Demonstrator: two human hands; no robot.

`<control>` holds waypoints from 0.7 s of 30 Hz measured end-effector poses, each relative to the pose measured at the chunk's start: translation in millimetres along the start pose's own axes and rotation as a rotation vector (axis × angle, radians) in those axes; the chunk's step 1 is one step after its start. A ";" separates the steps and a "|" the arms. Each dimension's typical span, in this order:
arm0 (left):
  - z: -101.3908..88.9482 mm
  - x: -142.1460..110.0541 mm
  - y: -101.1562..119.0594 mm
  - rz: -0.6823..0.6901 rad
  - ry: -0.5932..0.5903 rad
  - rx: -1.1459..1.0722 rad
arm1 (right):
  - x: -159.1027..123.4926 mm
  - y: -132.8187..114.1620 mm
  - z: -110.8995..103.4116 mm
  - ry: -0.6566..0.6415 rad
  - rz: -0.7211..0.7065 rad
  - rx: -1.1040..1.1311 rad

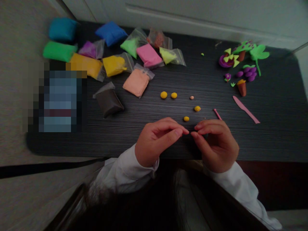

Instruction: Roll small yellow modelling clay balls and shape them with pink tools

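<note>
Yellow clay ball point(186, 118) lies just beyond the left hand point(157, 139); this and the right hand point(218, 144) have fingers curled, thumbs close; cannot tell whether either grips anything.

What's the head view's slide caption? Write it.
Left hand nearly meets right hand near yellow balls on a dark table.

Left hand point(158, 141) and right hand point(218, 146) faced off, fingertips just apart. Left thumb point(170, 137) lay alongside its index finger point(185, 130); right fingers point(213, 129) curved toward their thumb point(199, 140). Forearms point(122, 171) angled inward. Grip unclear.
</note>
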State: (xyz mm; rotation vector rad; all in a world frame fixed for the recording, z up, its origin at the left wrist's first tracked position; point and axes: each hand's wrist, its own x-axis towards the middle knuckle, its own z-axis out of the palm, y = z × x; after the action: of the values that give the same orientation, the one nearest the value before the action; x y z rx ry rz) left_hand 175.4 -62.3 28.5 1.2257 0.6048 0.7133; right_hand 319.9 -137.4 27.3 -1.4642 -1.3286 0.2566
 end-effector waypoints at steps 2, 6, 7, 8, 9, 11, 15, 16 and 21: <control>0.1 -0.2 -0.2 -0.004 0.003 -0.001 | 0.0 0.0 0.5 0.002 0.001 -0.014; 0.3 -0.4 0.2 -0.012 0.010 -0.002 | 0.2 -0.9 1.4 0.003 0.000 -0.017; 0.3 -0.4 0.4 -0.013 0.010 -0.001 | 0.2 -1.1 0.9 -0.001 -0.007 -0.017; 0.3 -0.3 0.6 -0.012 0.009 0.001 | 0.1 -1.1 -0.3 -0.006 -0.018 -0.024; 0.2 -0.2 0.8 -0.013 0.008 0.002 | -0.1 -0.8 -2.2 -0.017 -0.032 -0.045; 0.0 0.0 0.9 -0.014 0.004 0.002 | -0.9 1.2 -8.1 -0.069 -0.065 -0.141; -0.3 -0.1 0.2 -0.011 -0.013 -0.009 | -2.3 10.9 -21.3 -0.280 -0.090 -0.466; -0.3 -0.3 0.0 -0.009 -0.015 -0.017 | -2.3 13.7 -23.4 -0.334 -0.089 -0.528; -0.9 -1.4 0.3 -0.007 -0.015 -0.043 | -0.2 21.5 -25.5 -0.437 -0.093 -0.637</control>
State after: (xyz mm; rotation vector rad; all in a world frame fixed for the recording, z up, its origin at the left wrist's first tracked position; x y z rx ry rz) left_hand 173.8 -62.7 28.6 1.1880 0.5790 0.7073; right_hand 351.1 -146.9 20.1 -1.9344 -1.9465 0.0927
